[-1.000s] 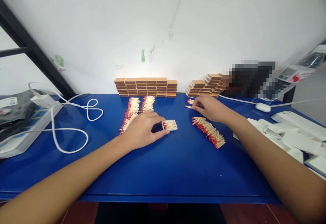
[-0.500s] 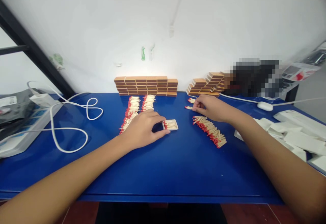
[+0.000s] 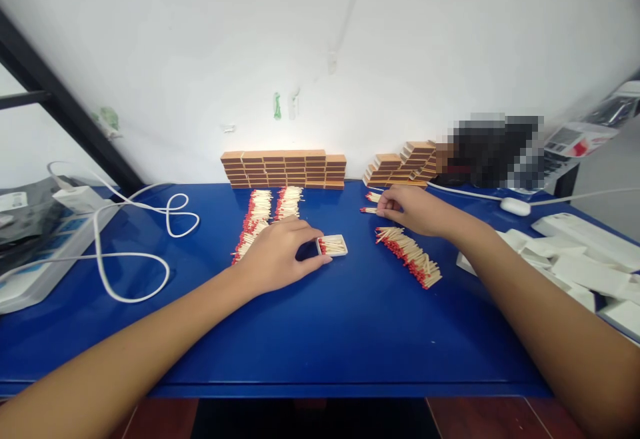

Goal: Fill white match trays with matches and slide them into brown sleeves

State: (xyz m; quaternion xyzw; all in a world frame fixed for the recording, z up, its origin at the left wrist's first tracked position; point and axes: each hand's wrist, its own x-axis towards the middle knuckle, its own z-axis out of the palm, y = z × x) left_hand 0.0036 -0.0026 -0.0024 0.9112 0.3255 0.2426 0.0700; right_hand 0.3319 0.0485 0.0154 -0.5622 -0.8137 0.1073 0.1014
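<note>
My left hand [image 3: 279, 256] grips a small white matchbox tray [image 3: 333, 246] partly filled with red-tipped matches, thumb and fingers on its left end. My right hand [image 3: 411, 210] rests on the blue table [image 3: 320, 332] with fingertips pinched at a few loose matches [image 3: 369, 210]. A row of red-tipped matches [image 3: 410, 257] lies just in front of the right hand. Two longer rows of matches [image 3: 263, 216] lie behind the left hand.
Brown matchbox sleeves are stacked in a wall [image 3: 285, 169] against the white wall, with a leaning pile [image 3: 403, 164] to the right. White trays [image 3: 575, 262] lie at the right edge. A white cable [image 3: 135, 252] and power strip [image 3: 45, 252] lie left.
Both hands have stayed nearly in place; the view shifted slightly.
</note>
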